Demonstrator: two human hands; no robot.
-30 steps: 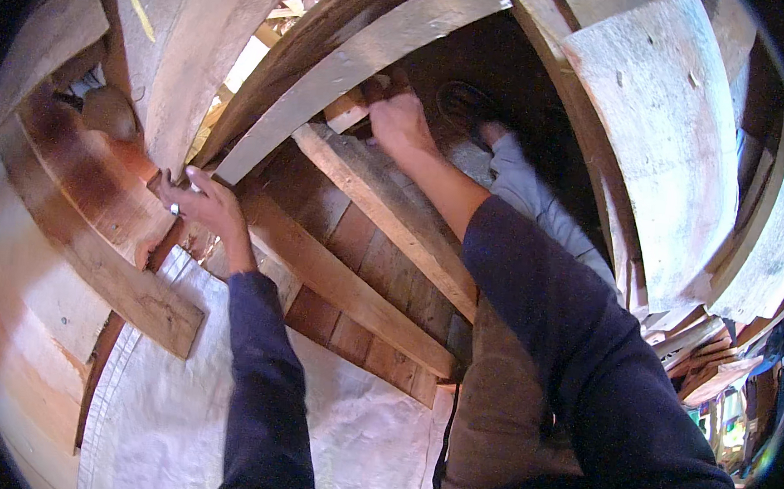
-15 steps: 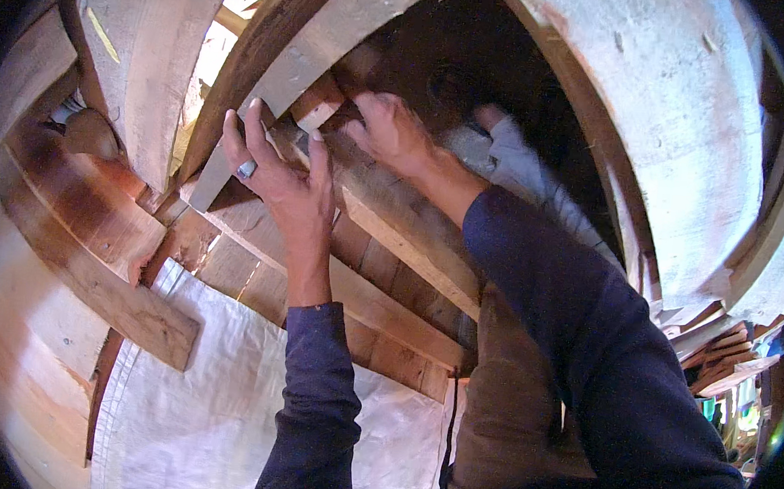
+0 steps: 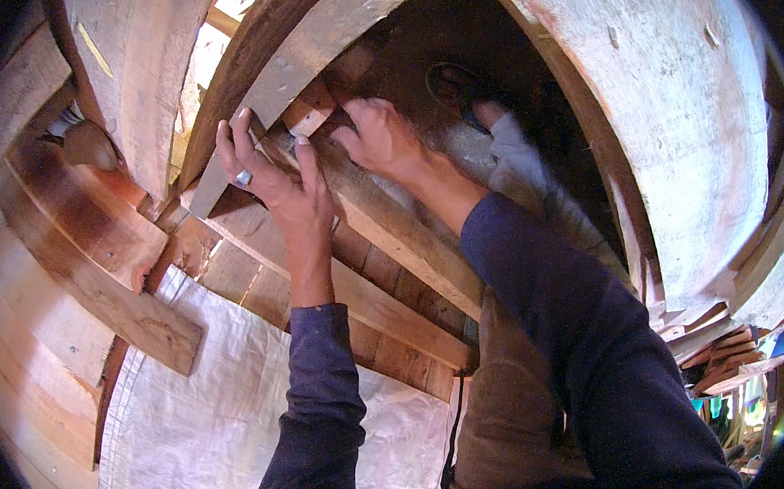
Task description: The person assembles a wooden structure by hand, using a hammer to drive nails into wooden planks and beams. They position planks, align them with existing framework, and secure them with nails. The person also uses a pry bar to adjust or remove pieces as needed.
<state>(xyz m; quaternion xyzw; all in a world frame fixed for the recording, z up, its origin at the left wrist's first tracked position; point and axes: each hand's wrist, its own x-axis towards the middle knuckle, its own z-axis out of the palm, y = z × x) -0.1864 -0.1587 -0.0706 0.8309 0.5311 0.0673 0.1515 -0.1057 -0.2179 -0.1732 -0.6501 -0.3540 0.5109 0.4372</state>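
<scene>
Since a second ago, the left hand (image 3: 299,197) has moved right, toward the frame's centre. Nearest, a white sheet (image 3: 209,395) lies at lower left; beyond, a beam (image 3: 415,246) slants through the centre. Left fingers spread over a pale rib (image 3: 329,36). Right hand (image 3: 388,144) curls just right of a block (image 3: 310,109) at upper centre; whether it pinches anything I cannot tell.

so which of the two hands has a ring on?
The left hand, the one with its fingers spread: a ring shows on one finger. No ring is visible on the right hand.
</scene>
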